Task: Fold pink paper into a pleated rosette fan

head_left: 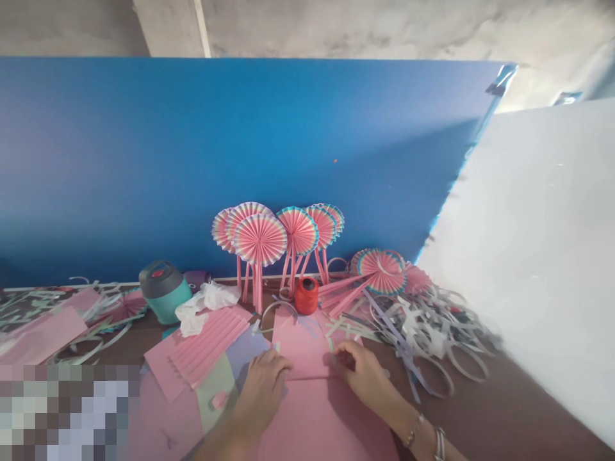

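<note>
A pink paper sheet (307,349) lies in front of me, with a straight crease or edge across it and a wider pink part (327,419) nearer to me. My left hand (265,384) rests on its left edge, fingers stretched inward over the paper; its thumb is hidden. At the right edge, my right hand (362,371) has curled fingers and thumb closed on the paper beside a small pale strip (330,344). A red spool (306,296) stands just behind the sheet. Pleated pink paper (211,346) and a pale green sheet (216,390) lie left of my left hand.
Round pleated paper fans (259,240) lean upright against the blue panel (288,134). Another fan (382,272) lies among curled paper strips (432,320) at right. A teal container (166,294) and crumpled white plastic (206,304) stand at left. A white panel (542,256) bounds the right side.
</note>
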Demonstrator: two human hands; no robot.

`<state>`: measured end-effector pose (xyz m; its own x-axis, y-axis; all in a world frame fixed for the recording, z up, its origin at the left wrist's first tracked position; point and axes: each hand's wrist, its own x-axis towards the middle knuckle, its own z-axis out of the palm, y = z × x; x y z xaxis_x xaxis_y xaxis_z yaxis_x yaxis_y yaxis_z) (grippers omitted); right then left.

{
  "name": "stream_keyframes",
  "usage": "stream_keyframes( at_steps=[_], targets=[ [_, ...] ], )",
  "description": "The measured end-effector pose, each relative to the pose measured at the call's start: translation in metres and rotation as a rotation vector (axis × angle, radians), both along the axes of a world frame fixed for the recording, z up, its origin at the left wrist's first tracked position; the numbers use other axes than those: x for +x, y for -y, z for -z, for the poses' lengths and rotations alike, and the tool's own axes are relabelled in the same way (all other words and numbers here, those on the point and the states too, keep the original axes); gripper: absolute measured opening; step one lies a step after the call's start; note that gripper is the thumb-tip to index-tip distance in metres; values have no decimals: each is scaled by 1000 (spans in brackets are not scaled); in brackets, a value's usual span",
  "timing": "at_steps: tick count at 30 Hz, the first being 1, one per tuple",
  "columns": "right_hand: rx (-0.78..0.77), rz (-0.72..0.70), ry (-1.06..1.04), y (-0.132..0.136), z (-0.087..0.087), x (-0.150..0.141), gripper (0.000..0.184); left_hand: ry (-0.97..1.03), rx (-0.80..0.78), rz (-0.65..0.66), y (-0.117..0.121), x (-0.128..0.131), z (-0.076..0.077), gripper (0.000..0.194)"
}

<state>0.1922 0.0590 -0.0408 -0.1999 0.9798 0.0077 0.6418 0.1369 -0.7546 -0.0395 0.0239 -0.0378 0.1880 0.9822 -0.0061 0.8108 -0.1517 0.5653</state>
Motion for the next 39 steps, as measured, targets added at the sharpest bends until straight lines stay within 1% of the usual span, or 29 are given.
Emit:
stream_keyframes(
  at_steps=[3,9,14,19,20,22,24,26,28,31,33,34,37,39],
  targets=[
    [15,4,8,-1,0,-1,18,-4,8,4,-1,0,1,29],
    [27,0,43,0,1,-1,13,-24,11,-1,-3,-1,4,31],
    [37,-1,71,-1,2,-1,8,-69,-28,1,-1,0,-3,33],
    [36,-20,62,0,5,-1,6,-146,-16,29,-1,3,-6,30],
    [43,-33,69,2,5,-1,7,-180,-5,43,0,3,-5,29],
    [79,-74,114,5,5,-2,13,-248,45,79,0,3,-5,31],
    [145,-113,205,10,5,-3,23,-306,133,131,1,4,-4,40],
    [228,-153,314,13,5,-4,30,-355,223,211,2,5,-3,48],
    [321,-217,399,15,6,-6,31,-396,280,304,2,7,-2,45],
    [459,-351,454,13,10,-8,27,-419,278,380,2,11,-2,34],
    [506,-405,463,10,12,-8,25,-404,244,388,3,13,-2,38],
    [504,-420,467,9,12,-7,24,-390,229,384,4,13,-2,41],
    [432,-442,484,7,10,-3,23,-355,210,331,5,9,-4,39],
    [376,-443,473,8,5,0,29,-346,204,271,5,3,-6,35]
  ],
)
